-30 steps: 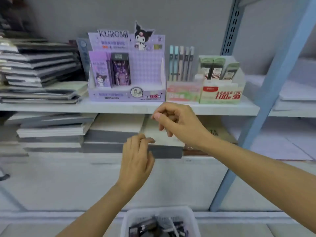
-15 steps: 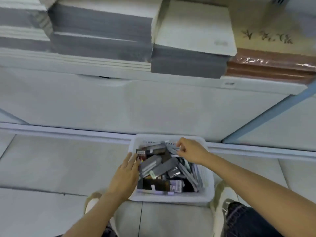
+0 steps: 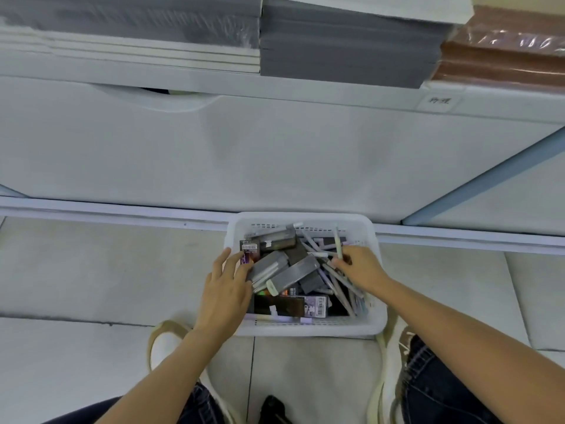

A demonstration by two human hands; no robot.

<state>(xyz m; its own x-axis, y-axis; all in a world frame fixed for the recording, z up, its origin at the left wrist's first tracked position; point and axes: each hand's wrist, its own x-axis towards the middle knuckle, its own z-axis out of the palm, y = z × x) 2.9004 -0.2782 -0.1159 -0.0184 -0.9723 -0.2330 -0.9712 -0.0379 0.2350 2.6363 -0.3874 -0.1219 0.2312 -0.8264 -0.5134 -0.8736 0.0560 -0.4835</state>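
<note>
Over white basket (image 3: 378, 304), left hand (image 3: 226, 293) flat on grey packs (image 3: 294, 273), right hand (image 3: 363, 268), grip round pale pen (image 3: 337, 240).

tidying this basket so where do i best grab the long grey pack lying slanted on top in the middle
Probably pinch the grey pack across its long edges near mid-length, coming straight down: it lies flat and slanted on top of the pile in the white basket, upper face bare. The left hand is nearest, fingers straight beside it; the right hand pinches a pale pen.
</note>
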